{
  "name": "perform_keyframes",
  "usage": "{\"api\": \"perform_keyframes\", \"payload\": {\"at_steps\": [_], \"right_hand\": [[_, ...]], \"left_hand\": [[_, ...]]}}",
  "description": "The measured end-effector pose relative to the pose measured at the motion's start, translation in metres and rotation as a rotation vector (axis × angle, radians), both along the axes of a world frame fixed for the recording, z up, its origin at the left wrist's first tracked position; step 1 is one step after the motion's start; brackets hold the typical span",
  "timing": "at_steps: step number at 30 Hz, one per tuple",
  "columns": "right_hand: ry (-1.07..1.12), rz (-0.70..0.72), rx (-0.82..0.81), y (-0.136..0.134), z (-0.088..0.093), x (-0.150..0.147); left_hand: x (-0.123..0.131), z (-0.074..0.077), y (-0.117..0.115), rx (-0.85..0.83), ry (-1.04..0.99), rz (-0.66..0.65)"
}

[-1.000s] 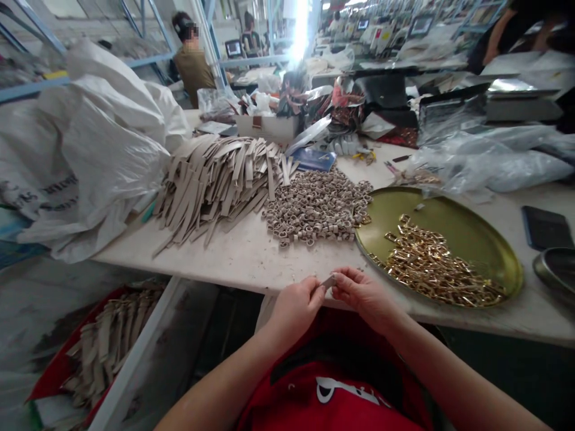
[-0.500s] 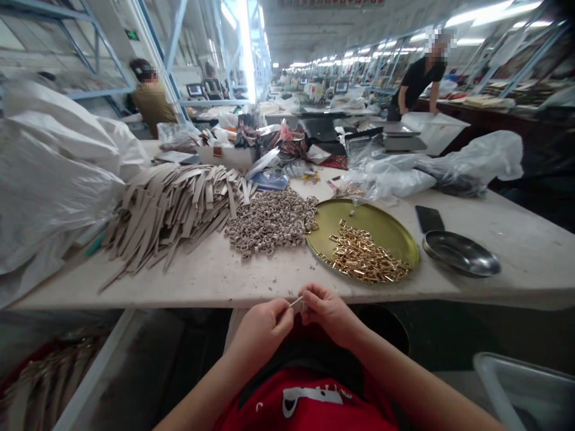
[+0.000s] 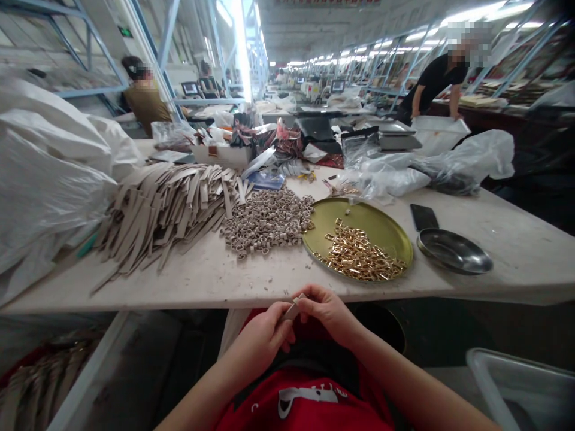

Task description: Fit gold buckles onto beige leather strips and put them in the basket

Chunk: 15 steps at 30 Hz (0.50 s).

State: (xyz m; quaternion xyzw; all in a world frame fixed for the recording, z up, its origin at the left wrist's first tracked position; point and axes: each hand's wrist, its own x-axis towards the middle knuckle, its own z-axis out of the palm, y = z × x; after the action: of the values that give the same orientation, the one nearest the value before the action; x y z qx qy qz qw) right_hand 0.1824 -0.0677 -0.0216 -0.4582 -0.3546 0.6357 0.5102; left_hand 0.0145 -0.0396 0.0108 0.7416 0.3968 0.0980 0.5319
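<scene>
My left hand (image 3: 266,328) is closed on a short grey-beige strap (image 3: 291,311) in front of the table's near edge. At the strap's upper end, my right hand (image 3: 324,310) pinches it between thumb and fingers. A small pale piece shows at those fingertips; whether it is a separate loop I cannot tell. Beyond the hands lies a heap of small grey-beige strap loops (image 3: 265,221). To its right, a round gold-coloured tray (image 3: 321,209) bears a pile of gold metal buckles (image 3: 363,254). Many loose grey-beige strips (image 3: 166,206) are heaped on the left.
A steel bowl (image 3: 456,251) and a dark phone (image 3: 423,216) lie right of the tray. Clear plastic bags (image 3: 386,176) and mixed scraps fill the table's back. A large white sack (image 3: 49,191) stands left. A co-worker (image 3: 433,84) leans over a white bin (image 3: 438,134).
My left hand has turned, so the strap shows its broad face rather than a thin edge. The co-worker at right bends further over the bin. The view has shifted slightly.
</scene>
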Motion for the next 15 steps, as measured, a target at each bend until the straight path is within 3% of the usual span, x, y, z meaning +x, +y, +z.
{"api": "perform_keyframes", "payload": {"at_steps": [3, 6, 8, 10, 12, 14, 15], "right_hand": [[0.051, 0.034, -0.009, 0.004, -0.003, -0.001], [0.096, 0.062, 0.000, 0.007, -0.012, -0.009], [0.009, 0.106, 0.036, 0.013, -0.015, -0.007], [-0.280, 0.145, 0.126, 0.025, -0.011, 0.009], [-0.815, 0.115, 0.216, 0.047, -0.003, 0.039], [-1.522, 0.035, 0.162, 0.076, 0.006, 0.075], [-1.634, 0.015, 0.107, 0.091, 0.009, 0.091]], "left_hand": [[-0.001, -0.005, 0.001, -0.115, -0.060, 0.012], [0.002, -0.011, 0.007, -0.065, -0.132, 0.120], [0.006, -0.014, 0.014, -0.049, -0.174, 0.165], [0.010, -0.016, 0.023, -0.040, -0.185, 0.190], [0.012, -0.017, 0.033, -0.011, -0.160, 0.228], [0.015, -0.019, 0.043, 0.025, -0.119, 0.269], [0.016, -0.021, 0.048, 0.044, -0.105, 0.288]]}}
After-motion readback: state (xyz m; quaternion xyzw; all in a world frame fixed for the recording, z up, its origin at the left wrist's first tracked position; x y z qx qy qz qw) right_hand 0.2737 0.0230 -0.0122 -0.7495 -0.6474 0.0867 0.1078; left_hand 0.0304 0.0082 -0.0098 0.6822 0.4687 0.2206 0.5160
